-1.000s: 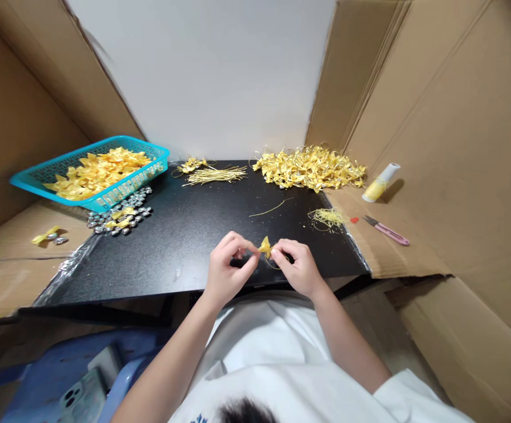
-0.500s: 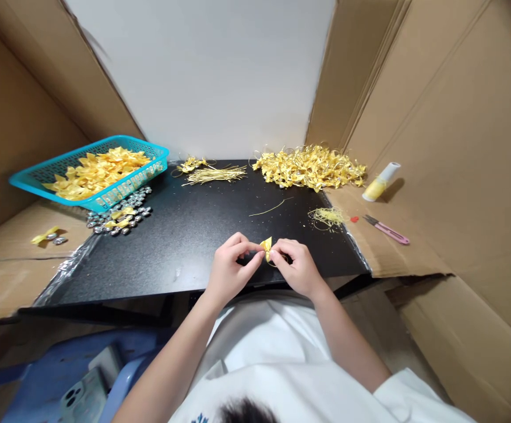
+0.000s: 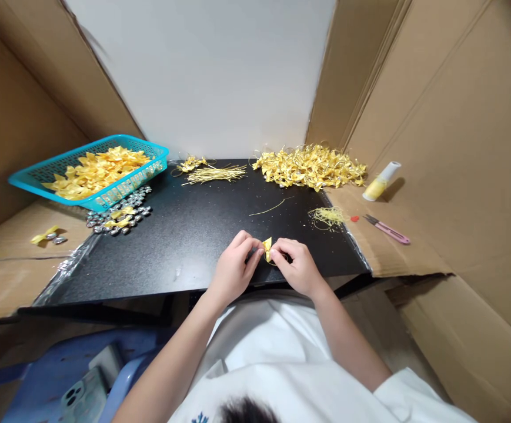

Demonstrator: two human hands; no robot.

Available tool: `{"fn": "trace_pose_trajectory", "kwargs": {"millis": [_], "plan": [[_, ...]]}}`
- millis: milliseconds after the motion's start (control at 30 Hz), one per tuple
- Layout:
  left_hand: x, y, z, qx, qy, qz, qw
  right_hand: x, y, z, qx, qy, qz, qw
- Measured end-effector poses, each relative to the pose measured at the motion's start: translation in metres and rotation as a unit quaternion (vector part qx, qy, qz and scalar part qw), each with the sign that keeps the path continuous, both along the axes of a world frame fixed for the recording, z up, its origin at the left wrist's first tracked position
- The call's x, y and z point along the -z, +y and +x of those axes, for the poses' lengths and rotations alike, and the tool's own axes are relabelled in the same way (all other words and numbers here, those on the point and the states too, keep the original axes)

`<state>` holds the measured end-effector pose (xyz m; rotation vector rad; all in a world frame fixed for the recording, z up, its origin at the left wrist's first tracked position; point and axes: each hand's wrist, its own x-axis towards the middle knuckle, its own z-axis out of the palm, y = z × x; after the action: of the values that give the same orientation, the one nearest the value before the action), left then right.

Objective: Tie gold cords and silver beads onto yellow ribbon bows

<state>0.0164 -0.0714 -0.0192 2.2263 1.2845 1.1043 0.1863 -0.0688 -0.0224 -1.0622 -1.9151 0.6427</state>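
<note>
A small yellow ribbon bow (image 3: 267,243) is between my two hands at the front edge of the black table (image 3: 184,235). My left hand (image 3: 236,262) pinches its left side with thumb and forefinger. Thumb and fingers of my right hand (image 3: 297,263) are closed on its right side. A thin golden wire loop hangs just below the bow, partly hidden by my fingers. Farther back, a single yellow wire (image 3: 267,209) lies on the table.
A turquoise basket (image 3: 160,154) of yellow bows stands back left, with silver beads (image 3: 138,202) before it. Golden wires (image 3: 215,174) lie at the back, beside a heap of wired bows (image 3: 310,167). Rightward are thread scraps (image 3: 328,217), a thread spool (image 3: 381,181) and pink snips (image 3: 387,230).
The fingers of my left hand have shifted slightly and drawn closer together at the bow. My right hand and the bow have hardly moved.
</note>
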Motion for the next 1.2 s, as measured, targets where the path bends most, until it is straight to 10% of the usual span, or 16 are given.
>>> {"fn": "trace_pose_trajectory", "kwargs": {"millis": [567, 1200], "plan": [[0.003, -0.002, 0.007, -0.07, 0.062, 0.004, 0.996, 0.008, 0.0, -0.006, 0.065, -0.082, 0.049, 0.993], [0.003, 0.01, -0.005, 0.011, -0.197, -0.192, 0.961, 0.002, -0.004, -0.004, 0.066, -0.039, 0.051, 0.996]]}}
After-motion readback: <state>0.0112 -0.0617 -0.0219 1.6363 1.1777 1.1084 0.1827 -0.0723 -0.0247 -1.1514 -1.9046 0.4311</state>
